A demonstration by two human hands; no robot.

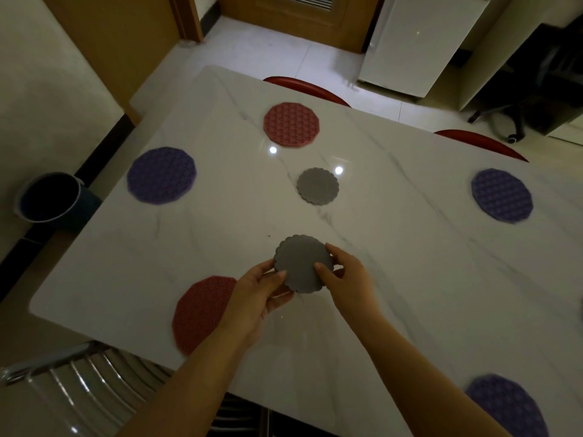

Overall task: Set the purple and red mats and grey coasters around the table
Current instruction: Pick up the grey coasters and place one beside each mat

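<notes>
**Coasters in both hands above the worktop's middle**

Both hands are on the job. The left hand (262, 291) pinches the near-left edge of a grey, scallop-edged round rubber coaster stack (303, 267), thumb on top and fingers beneath. The right hand (344, 272) grips the right edge the same way, thumb laid on the top face. It looks like more than one coaster pressed together, judging by the layered rim, though how many I cannot tell. The stack is lifted, tilted a little, above the white marble-patterned worktop (410, 279).

The relation that matters: a lone grey scalloped coaster (317, 185) lies flat straight beyond the hands, well apart from them, toward the far side. Round things here, so no long axis to line up. Both hands sit about level with it; the right one seems slightly nearer.

The count. Grey coasters: one laid, plus the held stack. Purple perforated round mats, three: one far left of the hands (161, 175), one far right (501, 195), one near right, behind the right forearm, cut by the frame edge (504, 405). Red perforated round mats, two: one beyond and slightly left (291, 124), one just beside the left wrist on its left (202, 313), partly hidden by that arm.

My read: the mats are out, and the coasters are being peeled off one by one.
</notes>
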